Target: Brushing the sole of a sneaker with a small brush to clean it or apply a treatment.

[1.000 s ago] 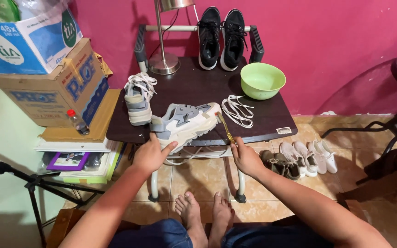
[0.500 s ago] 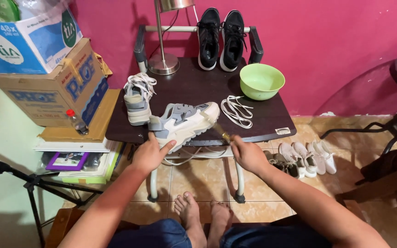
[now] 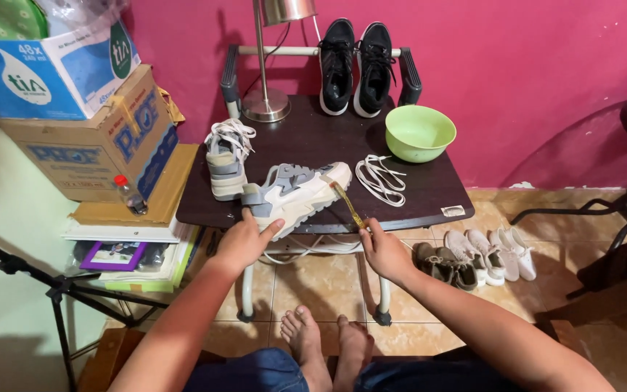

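A grey and white sneaker (image 3: 295, 194) without laces lies tilted on its side at the front edge of a dark table (image 3: 429, 190). My left hand (image 3: 244, 241) grips its heel end. My right hand (image 3: 380, 250) holds a thin yellow brush (image 3: 347, 205) whose head touches the sneaker's toe. The matching sneaker (image 3: 226, 156) stands upright on the table's left part, laces still in it. A loose white lace (image 3: 380, 178) lies coiled to the right of the held sneaker.
A green bowl (image 3: 419, 133), a metal lamp base (image 3: 265, 104) and a pair of black sneakers (image 3: 357, 64) stand at the table's back. Cardboard boxes (image 3: 88, 141) pile up at left. Pale shoes (image 3: 484, 254) sit on the tiled floor at right. My bare feet (image 3: 324, 347) rest below.
The sneaker has been tipped and shifted slightly left. My right hand has brought the brush up against the toe.
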